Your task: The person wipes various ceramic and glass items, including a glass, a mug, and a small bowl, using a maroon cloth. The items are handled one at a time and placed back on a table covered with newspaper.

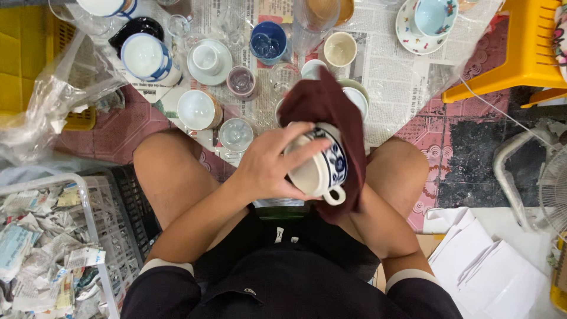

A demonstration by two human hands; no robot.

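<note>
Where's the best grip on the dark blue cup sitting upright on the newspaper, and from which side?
Take the dark blue cup by its rim and upper wall, coming straight down from above. It stands upright with its mouth open to the camera, and no handle shows. Glasses and a saucer crowd its sides, so a side approach looks tight. The left hand holds a blue-patterned mug; the right is hidden under a maroon cloth.

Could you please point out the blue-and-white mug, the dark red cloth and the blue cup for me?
blue-and-white mug (322, 165): head view, on its patterned side wall.
dark red cloth (322, 100): head view, on the upper fold above the mug.
blue cup (269, 41): head view, on its inner wall.
</note>
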